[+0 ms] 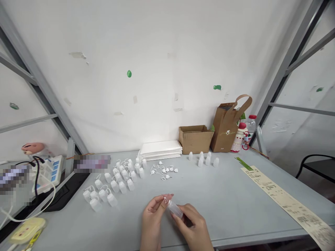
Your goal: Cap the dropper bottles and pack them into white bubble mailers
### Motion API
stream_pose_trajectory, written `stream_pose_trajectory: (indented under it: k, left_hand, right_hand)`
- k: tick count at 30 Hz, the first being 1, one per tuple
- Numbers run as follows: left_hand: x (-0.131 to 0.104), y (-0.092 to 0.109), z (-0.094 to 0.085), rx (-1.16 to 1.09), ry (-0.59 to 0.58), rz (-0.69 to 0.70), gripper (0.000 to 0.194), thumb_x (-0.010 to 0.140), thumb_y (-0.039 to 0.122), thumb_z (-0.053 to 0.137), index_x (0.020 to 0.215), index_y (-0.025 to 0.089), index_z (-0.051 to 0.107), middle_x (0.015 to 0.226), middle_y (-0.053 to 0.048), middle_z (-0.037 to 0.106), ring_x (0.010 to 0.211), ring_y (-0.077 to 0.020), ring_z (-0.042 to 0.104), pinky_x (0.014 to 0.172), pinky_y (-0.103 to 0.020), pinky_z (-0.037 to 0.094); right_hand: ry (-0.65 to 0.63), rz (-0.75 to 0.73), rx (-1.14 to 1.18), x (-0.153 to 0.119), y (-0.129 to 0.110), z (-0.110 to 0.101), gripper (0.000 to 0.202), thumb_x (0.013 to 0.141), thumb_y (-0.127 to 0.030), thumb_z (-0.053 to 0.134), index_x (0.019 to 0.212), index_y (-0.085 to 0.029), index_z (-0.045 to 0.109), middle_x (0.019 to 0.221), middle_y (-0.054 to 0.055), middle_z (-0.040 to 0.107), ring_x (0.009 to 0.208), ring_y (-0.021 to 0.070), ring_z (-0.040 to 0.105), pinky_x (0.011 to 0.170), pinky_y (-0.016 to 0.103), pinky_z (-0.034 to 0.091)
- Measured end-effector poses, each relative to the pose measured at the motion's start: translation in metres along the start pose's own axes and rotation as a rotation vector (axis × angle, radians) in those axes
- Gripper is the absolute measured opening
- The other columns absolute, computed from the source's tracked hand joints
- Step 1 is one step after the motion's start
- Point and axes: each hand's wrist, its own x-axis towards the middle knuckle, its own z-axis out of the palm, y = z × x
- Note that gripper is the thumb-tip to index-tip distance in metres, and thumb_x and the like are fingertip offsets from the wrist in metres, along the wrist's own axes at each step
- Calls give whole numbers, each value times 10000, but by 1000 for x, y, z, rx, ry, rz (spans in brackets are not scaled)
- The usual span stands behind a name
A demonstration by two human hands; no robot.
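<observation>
Low over the front of the table, my right hand grips a small translucent plastic bottle, tilted with its neck up and to the left. At that neck my left hand pinches a small white cap, mostly covered by the fingertips. Several loose white caps with looped straps lie beyond my hands. To the left stand rows of capped bottles, many with a strap looping from the top. Several bottles without straps stand at the back right.
Along the wall are stacked white boards, an open cardboard box, a brown paper bag and drink bottles. A long printed paper strip runs down the right. A power strip with cables sits left.
</observation>
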Motion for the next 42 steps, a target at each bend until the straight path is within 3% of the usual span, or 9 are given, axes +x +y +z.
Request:
stream_pose_trajectory:
  k: [4,8,13,15,21,25,29,35,42]
  left_hand:
    - [-5,-3,10,-27,69,4,333,492,413,809,654,160,665,849,-99,744,922,-263,646,809,-324,482]
    - [-6,0,12,-30,31,1,312,508,399,808,622,168,631,823,-95,745,941,-266,645,826,-327,476]
    - [-2,15,8,0,-205,-22,275,554,369,794,636,166,628,790,-83,741,889,-247,662,806,-310,475]
    - [0,20,5,2,-249,-27,267,571,368,785,658,163,637,768,-74,737,850,-242,670,782,-309,481]
    - [4,17,3,-27,-83,16,296,535,368,801,658,161,629,808,-89,744,875,-254,669,817,-333,479]
    - [0,15,6,-24,-109,25,292,554,382,784,657,164,620,828,-109,743,933,-281,652,836,-357,470]
    - [-3,19,7,19,-159,32,303,590,417,760,693,163,630,868,-119,736,983,-274,628,881,-353,443]
    - [0,15,4,16,-90,57,294,585,399,770,685,166,623,878,-108,738,935,-259,644,833,-327,463]
    - [-3,16,4,91,-171,117,238,625,376,742,674,173,629,838,-104,739,899,-253,651,833,-327,472]
  right_hand:
    - [55,-113,-16,-3,5,1,172,807,-296,590,924,-224,692,708,35,617,620,153,536,592,243,439]
    - [117,-54,13,-3,5,1,177,804,-333,589,874,-208,693,688,25,587,613,149,511,595,243,420]
    - [-280,161,152,5,-4,-7,410,813,-509,512,646,-153,630,581,-14,475,557,117,442,522,217,362]
    - [-371,197,211,8,-7,-8,472,829,-544,458,631,-147,619,580,-13,469,560,116,441,533,221,363]
    - [-239,267,299,9,-1,-3,433,707,-496,653,1008,-188,611,724,7,564,629,147,484,609,259,407]
    - [-174,303,384,8,4,-3,381,728,-544,609,803,-172,569,639,-13,529,594,131,476,575,241,388]
    - [-282,318,443,8,4,-2,470,810,-621,423,674,-178,502,512,-30,474,486,116,451,503,237,354]
    - [-196,303,399,8,2,-2,412,738,-554,592,912,-183,553,665,-16,544,612,136,495,596,248,399]
    - [-288,291,402,6,1,-3,476,835,-629,356,679,-193,465,504,-43,440,480,110,411,512,237,337]
